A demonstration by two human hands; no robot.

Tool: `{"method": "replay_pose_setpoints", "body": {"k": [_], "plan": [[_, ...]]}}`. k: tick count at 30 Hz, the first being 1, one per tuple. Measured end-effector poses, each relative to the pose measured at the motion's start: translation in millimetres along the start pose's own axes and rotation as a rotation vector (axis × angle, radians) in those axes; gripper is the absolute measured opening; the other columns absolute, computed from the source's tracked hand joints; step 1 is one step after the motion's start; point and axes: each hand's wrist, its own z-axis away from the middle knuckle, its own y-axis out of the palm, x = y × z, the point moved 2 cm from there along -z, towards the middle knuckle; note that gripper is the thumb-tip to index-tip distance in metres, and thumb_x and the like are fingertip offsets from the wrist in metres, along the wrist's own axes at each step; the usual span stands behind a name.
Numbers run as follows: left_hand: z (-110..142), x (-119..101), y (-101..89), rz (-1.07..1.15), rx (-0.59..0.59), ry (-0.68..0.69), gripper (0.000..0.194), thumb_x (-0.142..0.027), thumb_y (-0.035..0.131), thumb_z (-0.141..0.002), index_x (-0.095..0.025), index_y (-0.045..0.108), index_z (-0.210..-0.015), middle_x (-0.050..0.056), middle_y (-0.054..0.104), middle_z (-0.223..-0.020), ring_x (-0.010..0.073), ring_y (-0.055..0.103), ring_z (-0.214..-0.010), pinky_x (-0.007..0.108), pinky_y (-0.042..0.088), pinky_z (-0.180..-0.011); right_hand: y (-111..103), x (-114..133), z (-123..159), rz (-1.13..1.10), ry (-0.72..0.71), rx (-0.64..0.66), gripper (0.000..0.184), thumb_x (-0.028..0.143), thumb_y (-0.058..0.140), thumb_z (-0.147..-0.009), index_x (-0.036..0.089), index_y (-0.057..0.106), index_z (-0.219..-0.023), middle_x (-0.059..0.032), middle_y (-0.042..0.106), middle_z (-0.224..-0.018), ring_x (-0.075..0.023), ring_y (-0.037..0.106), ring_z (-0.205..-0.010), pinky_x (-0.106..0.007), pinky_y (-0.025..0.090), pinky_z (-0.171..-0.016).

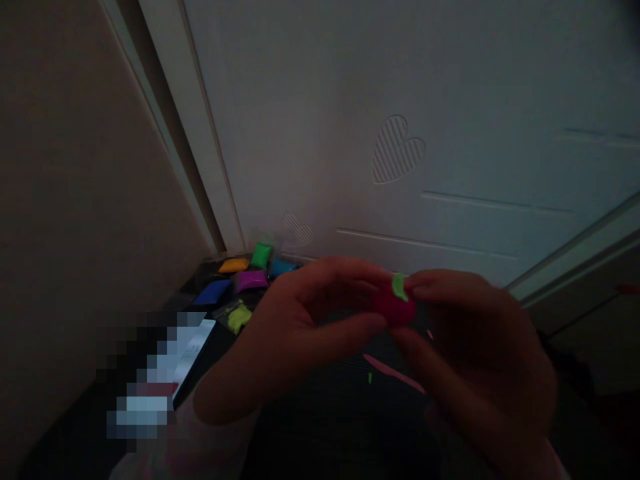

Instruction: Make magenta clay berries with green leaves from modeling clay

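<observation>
A round ball of dark pink modelling clay (395,308) with a small light green clay strip (399,287) on its upper side is held up over the dark table. From the left, my left hand (310,320) grips the ball between thumb and fingers. My right hand (485,353) pinches it from the other side, with fingertips close to the green strip. Below the hands lie a pink modelling knife (393,372), partly hidden by my right hand, and a tiny green clay scrap (370,378).
Clay packets lie at the back left: orange (233,265), green (261,255), purple (252,281), blue (213,292) and teal (283,267). Yellow-green clay (239,317) rests on a clear wrapper. A blurred-out bright screen (193,353) is at left. A white panel with hearts (325,133) rises behind.
</observation>
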Motion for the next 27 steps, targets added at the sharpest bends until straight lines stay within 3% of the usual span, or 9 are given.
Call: {"method": "replay_pose_setpoints", "body": {"k": [3, 7, 15, 21, 27], "plan": [[-6, 13, -1.1, 0.132, -0.109, -0.071, 0.028, -0.011, 0.065, -0.069, -0.024, 0.060, -0.093, -0.003, 0.066, -0.088, 0.0114, 0.063, -0.081, 0.019, 0.050, -0.068, 0, -10, -1, -0.132, 0.192, -0.057, 0.038, 0.013, 0.059, -0.073, 0.029, 0.049, -0.106, 0.0002, 0.058, -0.097, -0.0144, 0.057, -0.088, -0.028, 0.051, -0.073], [-14, 26, -3.3, 0.278, -0.196, -0.136, 0.027, -0.013, 0.069, -0.064, -0.021, 0.061, -0.088, -0.003, 0.066, -0.086, 0.0091, 0.062, -0.077, 0.019, 0.048, -0.070, -2, -25, -5, -0.266, 0.379, -0.108, 0.023, 0.023, 0.052, -0.080, 0.029, 0.052, -0.103, -0.0011, 0.059, -0.095, -0.0151, 0.059, -0.084, -0.029, 0.052, -0.069], [-15, 32, -8.5, 0.286, -0.257, -0.233, 0.029, -0.011, 0.069, -0.063, -0.017, 0.060, -0.090, -0.001, 0.064, -0.083, 0.0085, 0.061, -0.074, 0.021, 0.047, -0.070, -14, -30, -6, -0.292, 0.419, -0.254, 0.016, 0.027, 0.056, -0.077, 0.027, 0.058, -0.093, -0.0008, 0.060, -0.089, -0.0129, 0.059, -0.075, -0.028, 0.050, -0.069], [9, 80, -18.1, 0.094, -0.252, -0.438, 0.037, -0.020, 0.071, -0.061, -0.016, 0.056, -0.095, 0.001, 0.063, -0.086, 0.0100, 0.059, -0.074, 0.025, 0.044, -0.072, -14, -30, 12, -0.253, 0.424, -0.133, 0.015, 0.024, 0.055, -0.079, 0.026, 0.057, -0.093, 0.0015, 0.061, -0.087, -0.0106, 0.059, -0.078, -0.023, 0.049, -0.068], [45, 116, -27.8, -0.262, -0.079, -0.608, 0.031, -0.027, 0.067, -0.065, -0.015, 0.056, -0.091, 0.005, 0.064, -0.089, 0.0156, 0.059, -0.084, 0.028, 0.043, -0.077, -8, -63, 53, -0.016, 0.527, 0.079, 0.016, 0.029, 0.051, -0.081, 0.021, 0.055, -0.094, -0.0015, 0.061, -0.088, -0.0133, 0.058, -0.082, -0.028, 0.048, -0.071]]}}
